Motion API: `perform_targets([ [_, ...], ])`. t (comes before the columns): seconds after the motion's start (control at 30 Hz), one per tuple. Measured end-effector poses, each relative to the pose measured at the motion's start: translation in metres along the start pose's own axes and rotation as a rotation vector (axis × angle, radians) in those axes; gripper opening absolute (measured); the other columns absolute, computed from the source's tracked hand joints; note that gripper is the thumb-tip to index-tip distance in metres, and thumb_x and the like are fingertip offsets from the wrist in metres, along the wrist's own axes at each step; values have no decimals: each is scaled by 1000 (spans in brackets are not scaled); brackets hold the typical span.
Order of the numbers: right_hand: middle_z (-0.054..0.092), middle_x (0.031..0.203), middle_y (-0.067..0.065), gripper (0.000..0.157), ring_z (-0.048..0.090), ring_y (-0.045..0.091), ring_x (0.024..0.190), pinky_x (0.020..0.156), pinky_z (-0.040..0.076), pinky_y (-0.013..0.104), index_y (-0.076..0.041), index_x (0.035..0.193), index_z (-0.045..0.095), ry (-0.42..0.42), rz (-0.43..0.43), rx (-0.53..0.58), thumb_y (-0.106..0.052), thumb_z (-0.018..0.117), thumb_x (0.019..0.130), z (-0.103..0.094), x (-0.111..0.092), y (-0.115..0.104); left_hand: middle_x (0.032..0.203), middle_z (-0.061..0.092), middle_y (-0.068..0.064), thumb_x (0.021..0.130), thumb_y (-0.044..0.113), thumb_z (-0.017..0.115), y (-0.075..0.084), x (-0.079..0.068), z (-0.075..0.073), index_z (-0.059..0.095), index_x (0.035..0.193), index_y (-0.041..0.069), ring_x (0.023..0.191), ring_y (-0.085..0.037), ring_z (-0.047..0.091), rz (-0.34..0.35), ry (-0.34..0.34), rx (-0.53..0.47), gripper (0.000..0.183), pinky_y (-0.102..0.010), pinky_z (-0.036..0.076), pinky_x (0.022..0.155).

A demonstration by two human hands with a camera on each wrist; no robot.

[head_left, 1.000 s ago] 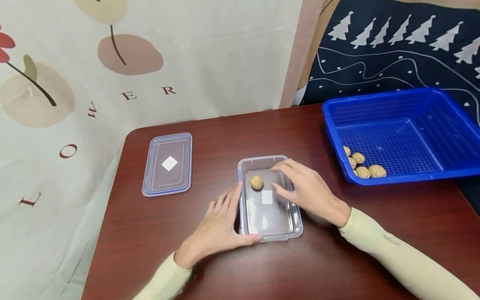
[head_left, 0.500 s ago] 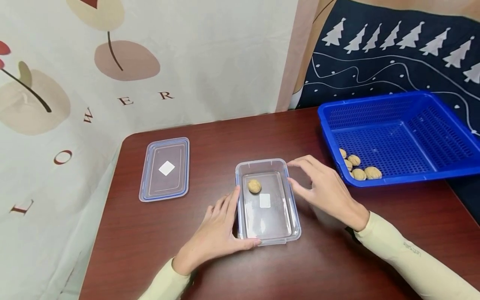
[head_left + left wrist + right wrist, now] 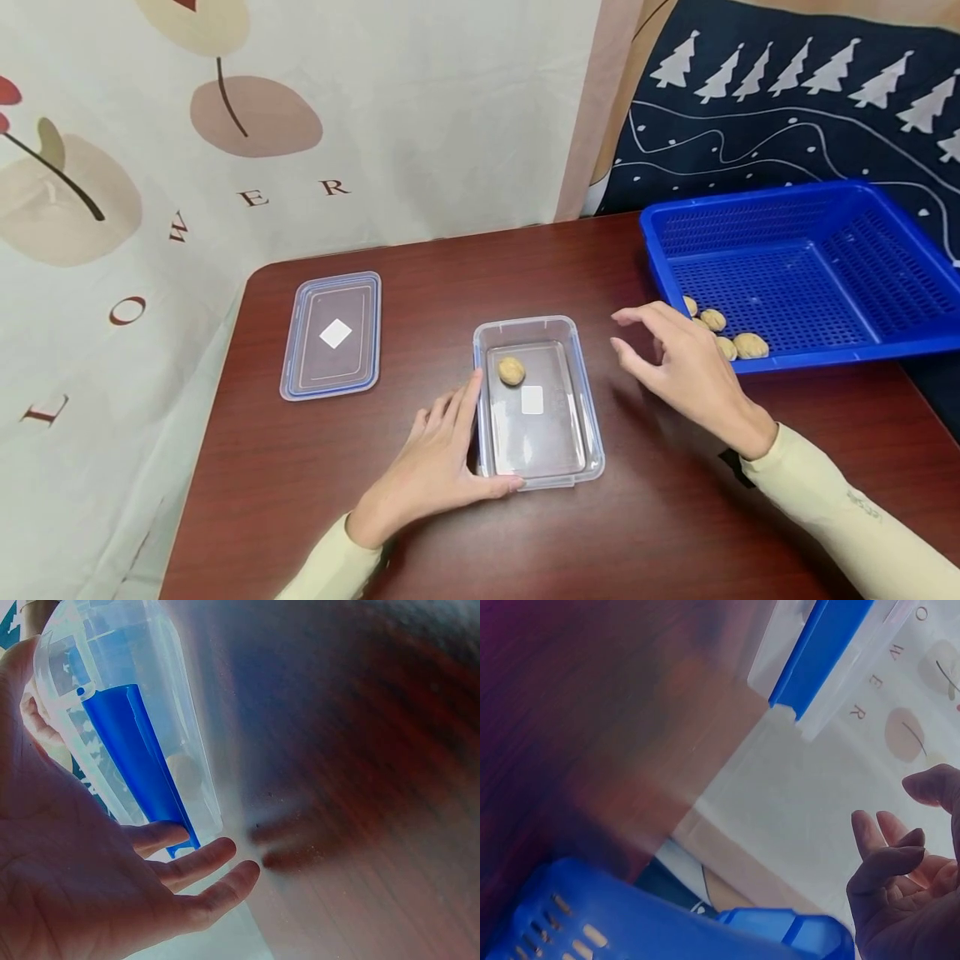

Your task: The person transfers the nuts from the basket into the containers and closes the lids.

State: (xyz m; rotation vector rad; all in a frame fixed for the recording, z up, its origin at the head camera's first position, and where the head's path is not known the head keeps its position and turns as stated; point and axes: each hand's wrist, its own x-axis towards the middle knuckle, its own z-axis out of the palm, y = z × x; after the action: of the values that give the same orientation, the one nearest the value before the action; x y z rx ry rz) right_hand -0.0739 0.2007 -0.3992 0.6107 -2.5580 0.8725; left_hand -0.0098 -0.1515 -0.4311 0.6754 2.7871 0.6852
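Observation:
A clear plastic food container (image 3: 540,442) without its lid stands on the table, holding one walnut (image 3: 512,371) near its far left corner. My left hand (image 3: 427,467) rests against it, index fingertip at the left rim and thumb along the near edge. In the left wrist view the other fingers extend loosely beside the container's blue side clip (image 3: 135,757). Between the container and a blue basket (image 3: 817,360), my right hand (image 3: 686,367) hovers with thumb and index finger apart and nothing between them. Several walnuts (image 3: 750,345) lie in the basket's near left corner, partly hidden by that hand.
A clear lid (image 3: 330,367) with a blue seal and white label lies flat at the table's left. Brown tabletop (image 3: 450,283) surrounds the container. Behind the table hang a white printed cloth (image 3: 450,108) and a dark cloth with white trees (image 3: 750,142).
My right hand has pulled out from over the container and moved right to the basket's left side. The left hand stays at the container, and the walnut inside keeps its place.

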Motion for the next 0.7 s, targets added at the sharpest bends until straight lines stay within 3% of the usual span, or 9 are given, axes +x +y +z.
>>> perform_targets([
  [0.23,66,96,0,36,46,11,69,58,35,26,-9,126,77,37,16,-36,-9,86,91,-8,-1,7,170,39,-16,78,89,73,0,-1,-1,6,177,12,151,-36,39,-14,-9,-15,142,-66,32,116],
  [0.47,70,99,1,33,45,11,65,56,33,22,-9,122,78,80,-6,-36,-7,85,90,-11,-1,14,167,42,-18,78,90,73,1,0,-2,7,177,12,151,-36,40,-23,-17,-9,142,-65,33,115],
  [0.7,68,98,1,35,44,9,66,53,32,22,-11,125,78,102,24,-62,-7,85,91,-19,3,19,166,43,-18,79,88,74,1,0,-1,8,177,12,149,-36,41,-22,-15,-4,141,-66,33,115],
])
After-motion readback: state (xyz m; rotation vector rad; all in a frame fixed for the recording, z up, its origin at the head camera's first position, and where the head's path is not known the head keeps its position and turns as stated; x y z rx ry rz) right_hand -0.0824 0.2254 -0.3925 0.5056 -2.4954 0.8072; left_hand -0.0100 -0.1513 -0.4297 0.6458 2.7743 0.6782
